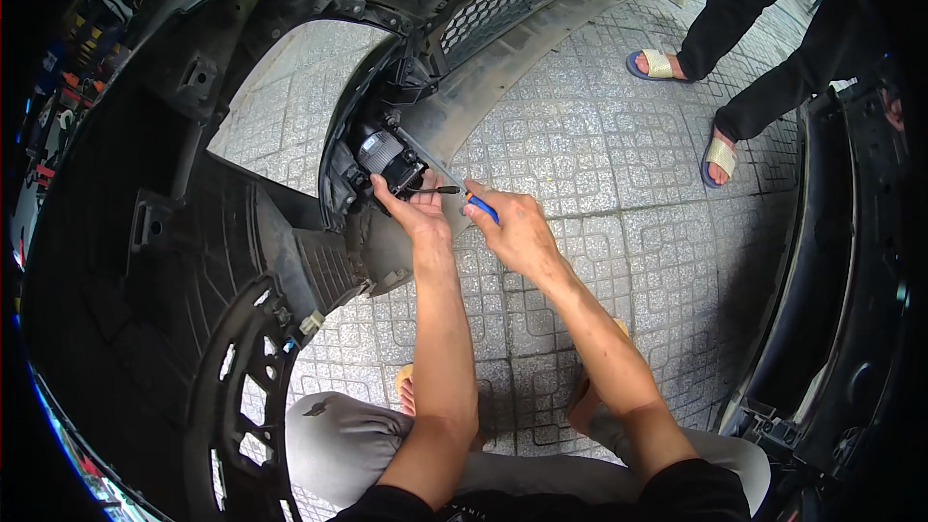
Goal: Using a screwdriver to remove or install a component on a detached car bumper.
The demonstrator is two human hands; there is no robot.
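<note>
A dark lamp-like unit with a finned metal housing sits at the inner edge of a black plastic car bumper. My left hand is closed around the lower part of this unit from below, its thumb against the side. A short black cable with a plug hangs beside it. My right hand grips a screwdriver with a blue-and-orange handle, its long metal shaft pointing up-left along the unit. The tip is too small to make out against the dark plastic.
A honeycomb grille spans the bumper's upper part. Another person's sandalled feet and black-trousered legs stand at upper right on paving tiles. A second long black panel lies at right. My grey-clad knees frame my forearms at bottom.
</note>
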